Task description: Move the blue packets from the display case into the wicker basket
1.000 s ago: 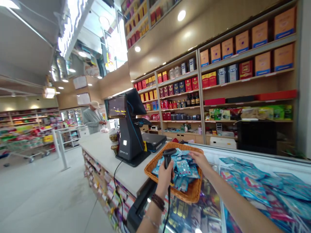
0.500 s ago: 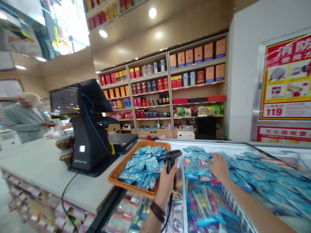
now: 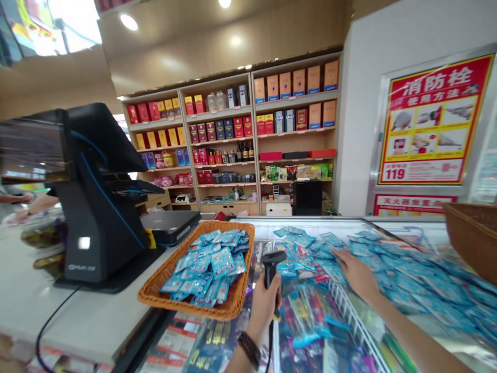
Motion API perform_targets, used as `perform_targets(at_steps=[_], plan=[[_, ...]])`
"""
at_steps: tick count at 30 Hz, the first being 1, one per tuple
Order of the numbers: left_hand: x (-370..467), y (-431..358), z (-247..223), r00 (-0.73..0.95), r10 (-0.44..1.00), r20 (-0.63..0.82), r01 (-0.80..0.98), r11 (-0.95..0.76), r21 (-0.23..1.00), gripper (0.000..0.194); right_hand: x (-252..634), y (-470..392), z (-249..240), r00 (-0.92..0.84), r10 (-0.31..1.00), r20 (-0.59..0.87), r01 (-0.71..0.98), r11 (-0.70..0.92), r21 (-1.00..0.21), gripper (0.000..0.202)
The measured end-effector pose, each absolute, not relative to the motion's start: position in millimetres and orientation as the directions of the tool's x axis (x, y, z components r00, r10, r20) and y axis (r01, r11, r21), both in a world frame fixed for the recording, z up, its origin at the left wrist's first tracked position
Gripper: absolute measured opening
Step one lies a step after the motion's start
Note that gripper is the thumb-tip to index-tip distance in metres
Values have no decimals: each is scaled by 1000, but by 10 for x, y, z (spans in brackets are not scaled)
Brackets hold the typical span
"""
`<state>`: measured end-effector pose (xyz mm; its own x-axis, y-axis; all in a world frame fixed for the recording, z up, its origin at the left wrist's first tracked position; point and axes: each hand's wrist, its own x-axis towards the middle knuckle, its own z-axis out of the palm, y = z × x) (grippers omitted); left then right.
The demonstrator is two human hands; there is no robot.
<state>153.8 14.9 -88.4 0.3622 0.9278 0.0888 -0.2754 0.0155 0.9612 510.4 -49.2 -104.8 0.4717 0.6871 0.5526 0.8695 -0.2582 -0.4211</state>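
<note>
My left hand (image 3: pixel 264 305) grips a black handheld barcode scanner (image 3: pixel 272 261), held upright over the glass counter, just right of a woven basket (image 3: pixel 163 292) filled with several blue packets (image 3: pixel 209 261). My right hand (image 3: pixel 355 272) lies flat with fingers spread on a spread of blue packets (image 3: pixel 392 264) lying on the glass case top. It rests on them; whether it holds one I cannot tell.
A black checkout terminal (image 3: pixel 97 207) stands on the white counter (image 3: pixel 46 311) at the left, its cable trailing toward me. Another basket (image 3: pixel 471 235) sits at the right edge. Shelves of boxes (image 3: pixel 233 134) line the back wall, beside a red poster (image 3: pixel 430 124).
The view has swung right. My right hand left the basket and moved onto the packets spread over the glass case. The scanner stays in my left hand.
</note>
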Motion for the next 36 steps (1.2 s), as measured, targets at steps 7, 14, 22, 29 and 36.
perform_targets(at_steps=[7,14,22,29,36], plan=[[1554,120,-873,372,923,94,-250,2,968,94,4871,-558,-1016,339,622,706,919,-60,-389,26],[1533,40,-868,476,867,150,-197,-61,979,83,4343,-506,-1056,471,580,665,708,200,-677,32],[1486,-10,-754,475,865,161,-256,-39,966,91,4048,-456,-1038,779,536,326,222,251,-942,71],[1451,-50,-684,461,869,180,-286,-47,957,93,4031,-442,-1217,716,522,463,325,338,-883,43],[1457,-42,-695,447,874,190,-308,-49,950,94,4165,-497,-1245,624,546,560,576,163,-801,27]])
